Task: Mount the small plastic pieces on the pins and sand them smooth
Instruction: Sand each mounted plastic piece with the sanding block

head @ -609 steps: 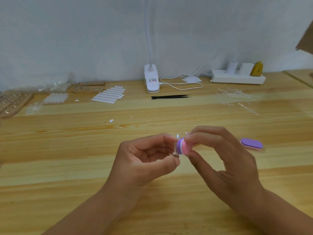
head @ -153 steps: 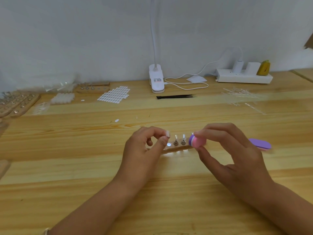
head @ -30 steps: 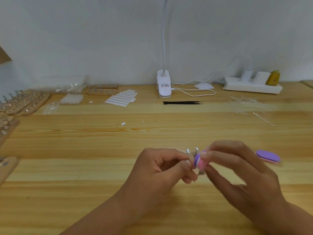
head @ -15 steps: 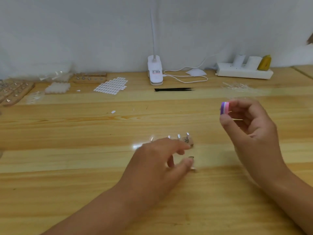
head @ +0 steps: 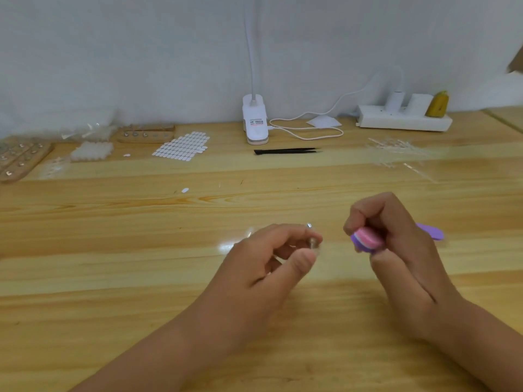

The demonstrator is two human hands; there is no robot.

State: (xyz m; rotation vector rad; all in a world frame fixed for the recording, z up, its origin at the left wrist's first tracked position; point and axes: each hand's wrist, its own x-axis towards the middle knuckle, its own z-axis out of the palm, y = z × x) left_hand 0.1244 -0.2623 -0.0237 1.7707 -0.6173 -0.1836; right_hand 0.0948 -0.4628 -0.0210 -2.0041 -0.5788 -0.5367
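Observation:
My left hand [head: 266, 264] hovers over the middle of the wooden table [head: 113, 250], its thumb and forefinger pinching a small metal pin [head: 311, 241] with a clear plastic piece on top. The pin holder is mostly hidden behind this hand. My right hand [head: 396, 250] holds a small pink and purple sanding block [head: 366, 239] between thumb and curled fingers, a short way right of the pin and apart from it.
A second purple sanding block [head: 431, 231] lies behind my right hand. At the back stand a white clip lamp [head: 254, 120], black tweezers [head: 285, 151], a power strip [head: 404, 120], a sheet of white pieces [head: 181, 145], clear sprues [head: 396, 145] and wooden pin holders [head: 145, 134] [head: 19, 159].
My right hand came back down from its raised position toward the left hand with the sanding block. My left hand lifted and now pinches a pin between thumb and forefinger.

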